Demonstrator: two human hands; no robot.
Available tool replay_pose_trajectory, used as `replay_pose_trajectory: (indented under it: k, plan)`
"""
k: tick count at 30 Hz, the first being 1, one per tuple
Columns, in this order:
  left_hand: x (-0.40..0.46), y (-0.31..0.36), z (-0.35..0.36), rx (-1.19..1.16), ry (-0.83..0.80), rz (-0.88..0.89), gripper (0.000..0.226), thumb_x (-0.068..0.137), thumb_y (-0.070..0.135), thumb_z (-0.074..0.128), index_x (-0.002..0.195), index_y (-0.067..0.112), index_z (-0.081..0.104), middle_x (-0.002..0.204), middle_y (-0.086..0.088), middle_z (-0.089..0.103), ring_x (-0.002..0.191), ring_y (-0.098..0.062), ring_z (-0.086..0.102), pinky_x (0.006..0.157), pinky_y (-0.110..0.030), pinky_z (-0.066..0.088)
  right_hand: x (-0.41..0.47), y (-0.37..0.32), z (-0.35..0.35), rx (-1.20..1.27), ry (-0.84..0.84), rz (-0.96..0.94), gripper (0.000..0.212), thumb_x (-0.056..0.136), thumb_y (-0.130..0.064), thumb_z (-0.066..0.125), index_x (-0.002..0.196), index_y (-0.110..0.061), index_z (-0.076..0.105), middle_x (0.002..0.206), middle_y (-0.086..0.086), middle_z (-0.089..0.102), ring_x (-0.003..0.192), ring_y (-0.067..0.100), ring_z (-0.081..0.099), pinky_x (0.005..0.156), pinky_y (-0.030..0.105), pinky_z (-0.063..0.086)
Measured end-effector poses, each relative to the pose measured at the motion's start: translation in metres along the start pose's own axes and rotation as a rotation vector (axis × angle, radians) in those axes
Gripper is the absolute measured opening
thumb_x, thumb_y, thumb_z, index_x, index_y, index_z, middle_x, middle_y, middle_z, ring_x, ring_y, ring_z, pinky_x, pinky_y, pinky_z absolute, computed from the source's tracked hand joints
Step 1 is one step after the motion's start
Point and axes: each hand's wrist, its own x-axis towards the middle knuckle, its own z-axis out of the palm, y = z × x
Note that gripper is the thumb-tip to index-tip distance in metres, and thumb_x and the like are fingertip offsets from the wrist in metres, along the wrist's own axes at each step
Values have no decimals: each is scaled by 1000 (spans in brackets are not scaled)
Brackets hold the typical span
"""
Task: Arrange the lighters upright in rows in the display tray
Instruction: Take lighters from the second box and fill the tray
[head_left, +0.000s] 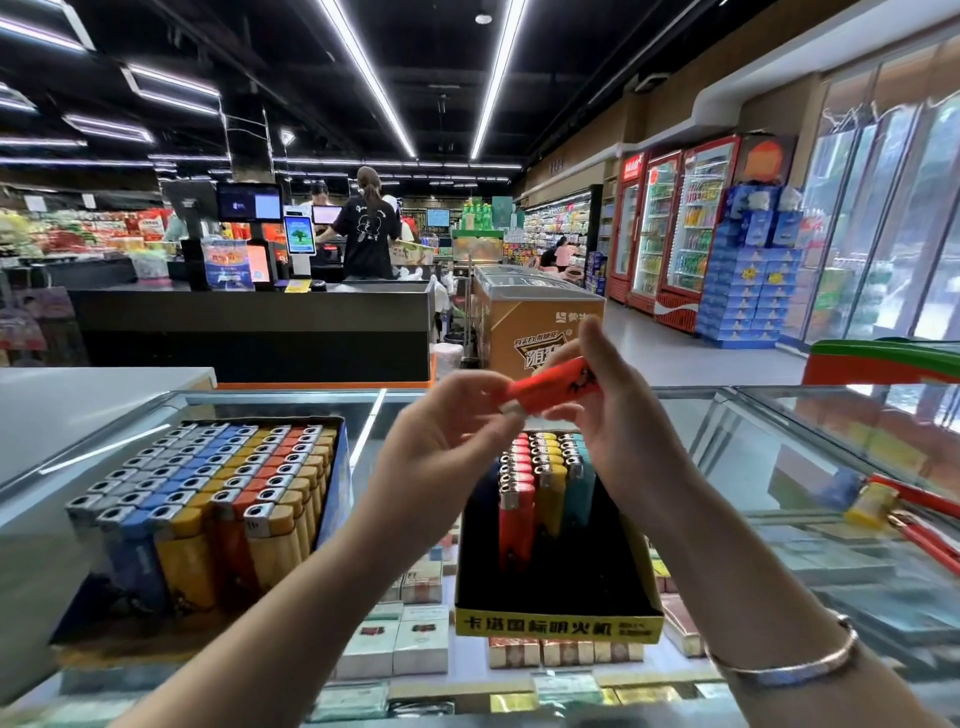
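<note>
Both hands, left hand (452, 441) and right hand (618, 415), pinch orange lighter (550, 387) flat above display tray (558, 626), likely turning it upright; tray on glass table (779, 467), rows part filled, near slots free

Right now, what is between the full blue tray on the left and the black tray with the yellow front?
In the head view, only the left forearm crosses above that gap between the blue tray and black tray; below it is bare counter glass.

Dark ceiling with strip lights (363, 73), checkout counter (249, 322), red drink fridges (675, 228)
</note>
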Motion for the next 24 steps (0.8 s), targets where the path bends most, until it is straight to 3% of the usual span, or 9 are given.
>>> replay_pose_trajectory:
  k: [3, 5, 9, 12, 15, 18, 24]
  plan:
    - [3, 4, -10, -130, 134, -15, 18, 78, 19, 56, 94, 20, 63, 84, 0, 70, 81, -12, 66, 72, -16, 51, 2, 0, -4, -142, -97, 37, 23, 83, -38, 56, 67, -21, 59, 66, -9, 61, 76, 10, 56, 77, 28, 42]
    - [4, 8, -15, -106, 160, 22, 21, 78, 23, 55, 95, 24, 65, 82, 2, 71, 81, -11, 67, 70, -15, 51, 5, 2, -9, -230, -75, 65, 22, 89, -28, 55, 70, -19, 59, 72, -5, 62, 77, 12, 57, 75, 30, 42]
    - [3, 11, -19, 141, -73, 85, 27, 74, 28, 62, 100, 35, 64, 82, 10, 70, 81, -7, 67, 70, -13, 50, 11, 12, -22, -516, 29, 134, 16, 89, -24, 59, 76, -15, 61, 76, 3, 57, 73, 13, 53, 66, 26, 41]
    - [1, 12, -21, 316, -259, 114, 21, 71, 35, 65, 91, 40, 68, 85, 18, 71, 79, -2, 67, 71, -11, 50, 13, 19, -27, -632, -76, 258, 12, 87, -26, 62, 84, -14, 63, 82, 2, 60, 78, 14, 55, 66, 25, 42]
    - [2, 10, -22, 470, -374, 128, 20, 74, 27, 68, 92, 32, 71, 88, 19, 69, 80, -2, 66, 71, -12, 51, 14, 22, -27, -679, -118, 307, 10, 86, -28, 64, 85, -17, 63, 84, 1, 62, 80, 13, 56, 67, 26, 42]
    - [2, 8, -21, 560, -406, 141, 21, 75, 19, 72, 94, 27, 72, 87, 21, 63, 81, -4, 63, 71, -14, 51, 14, 22, -26, -690, -110, 299, 11, 86, -28, 64, 86, -18, 62, 86, 1, 62, 81, 13, 56, 68, 26, 43]
    - [1, 5, -17, 696, -345, 214, 19, 78, 21, 70, 96, 27, 72, 84, 28, 54, 80, 5, 58, 67, -6, 44, 15, 22, -26, -698, -116, 293, 11, 87, -28, 63, 87, -17, 62, 86, 1, 61, 81, 13, 55, 66, 25, 41]
